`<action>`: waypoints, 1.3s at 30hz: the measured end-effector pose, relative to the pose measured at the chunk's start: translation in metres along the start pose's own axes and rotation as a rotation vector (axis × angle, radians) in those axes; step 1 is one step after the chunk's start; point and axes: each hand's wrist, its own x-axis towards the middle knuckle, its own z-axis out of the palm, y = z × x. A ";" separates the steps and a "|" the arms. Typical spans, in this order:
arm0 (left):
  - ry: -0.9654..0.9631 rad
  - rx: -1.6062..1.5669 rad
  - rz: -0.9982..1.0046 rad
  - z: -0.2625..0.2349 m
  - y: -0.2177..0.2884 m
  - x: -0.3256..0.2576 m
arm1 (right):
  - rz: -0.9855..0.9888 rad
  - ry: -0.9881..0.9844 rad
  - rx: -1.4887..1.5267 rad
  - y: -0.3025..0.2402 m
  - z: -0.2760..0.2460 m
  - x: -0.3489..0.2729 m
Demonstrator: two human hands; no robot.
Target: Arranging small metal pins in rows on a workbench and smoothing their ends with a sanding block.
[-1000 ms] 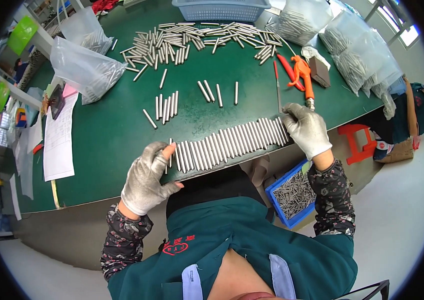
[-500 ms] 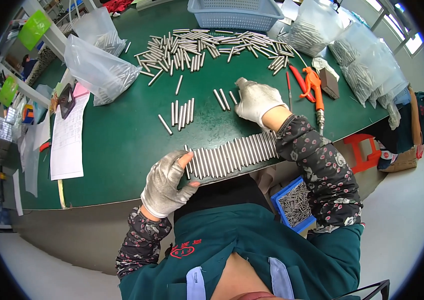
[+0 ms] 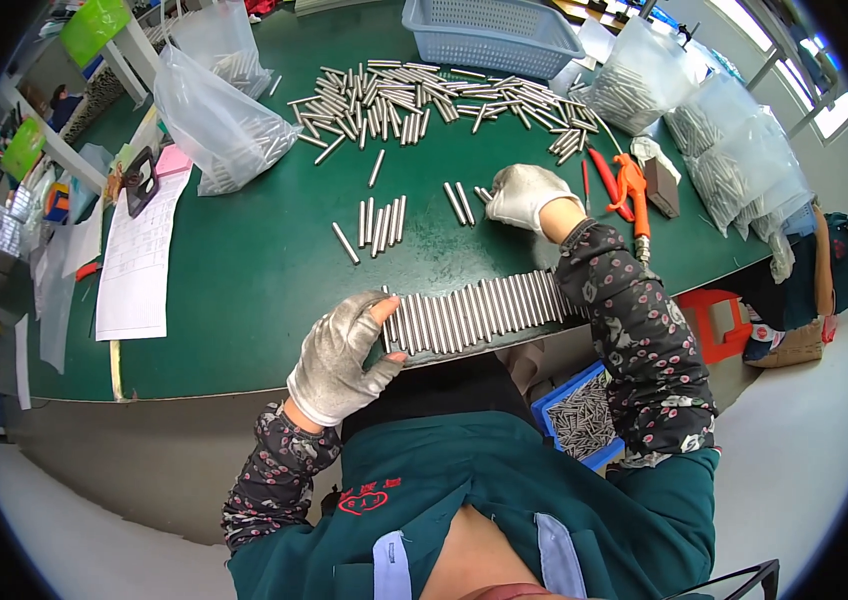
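Note:
A row of metal rods [image 3: 474, 312] lies side by side along the near edge of the green table [image 3: 254, 270]. My left hand [image 3: 339, 358], in a grey fingerless glove, rests against the row's left end. In a white glove, my right hand [image 3: 529, 195] reaches forward over loose rods [image 3: 461, 203] in the middle of the table; whether it grips any I cannot tell. A small group of rods [image 3: 381, 222] lies left of it. A large heap of rods [image 3: 414, 95] spreads across the far side.
A blue basket [image 3: 489, 35] stands at the back. Clear bags of rods [image 3: 209, 125] sit at the left and right [image 3: 714, 160]. Orange-handled tools [image 3: 634, 195] lie at the right. Papers [image 3: 139, 260] lie at the left. A blue bin of rods [image 3: 584, 420] sits below the table. Another person [image 3: 844, 240] sits at the right.
My right hand left the row's right end and moved forward and left to the loose rods at mid-table. My left hand stayed at the row's left end.

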 end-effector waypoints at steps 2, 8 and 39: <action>-0.018 -0.029 -0.040 -0.001 0.000 -0.002 | -0.140 0.049 0.114 0.002 -0.003 -0.003; 0.041 0.102 0.148 -0.027 0.010 0.049 | -0.841 0.244 -0.180 0.026 -0.002 -0.003; -0.305 0.633 -0.432 0.027 0.021 0.175 | -0.070 0.390 0.065 0.117 0.036 -0.116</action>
